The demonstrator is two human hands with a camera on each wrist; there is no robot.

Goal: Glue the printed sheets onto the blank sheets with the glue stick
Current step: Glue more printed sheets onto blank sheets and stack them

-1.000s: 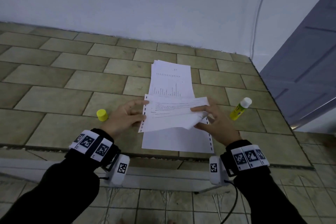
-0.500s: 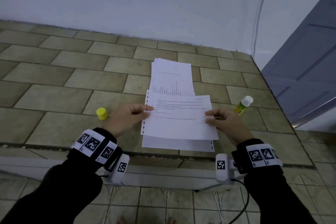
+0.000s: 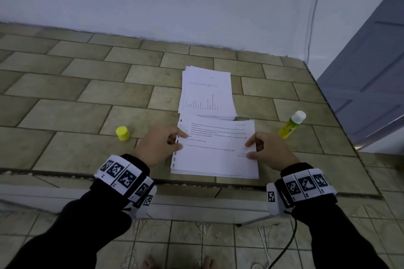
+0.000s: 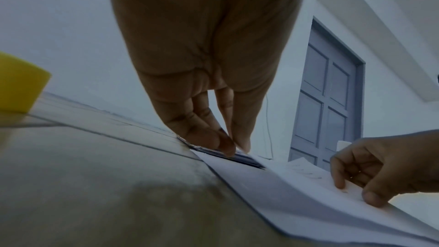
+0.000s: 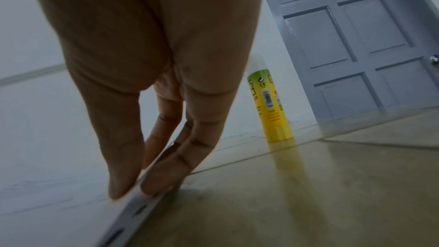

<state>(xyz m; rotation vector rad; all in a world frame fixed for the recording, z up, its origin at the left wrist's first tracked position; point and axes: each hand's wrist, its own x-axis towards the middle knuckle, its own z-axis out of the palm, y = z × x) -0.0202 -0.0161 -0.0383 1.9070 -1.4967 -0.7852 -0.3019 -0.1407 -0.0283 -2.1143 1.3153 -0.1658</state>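
2 hands on 1 printed sheet (image 3: 216, 144), text side up. Left hand (image 3: 159, 146) pinching the left edge, thumb on top; right hand (image 3: 271, 150) pinching the right edge, thumb above and fingers (image 5: 164, 176) under the paper.

Against 1 s ago: then curled and half turned over between the hands; 0.5 s ago flat but further from the body, with a wide strip of blank paper showing below. Now drawn down over the blank sheet (image 3: 174, 165), near edges almost flush, only the punched margin peeking out at the left.

Not yet flat: from the left wrist, bowed up in the middle and lifted at the right edge. Judged from that, in the laying-on step, with aligning nearly done and pressing down yet to come. Next, probably: let go of the edges and smooth outward with flat fingers. Risk of a skewed bond or a crease if pressed while bowed. No glue visible on either sheet, so cannot tell how well spread.

Glue stick (image 3: 291, 124) standing with cap off just right of the right hand, on the tiled counter (image 3: 65, 116); yellow cap (image 3: 122, 133) left of the left hand. Stack of further printed sheets (image 3: 207, 94) beyond, its near edge meeting the far edge of the held sheet
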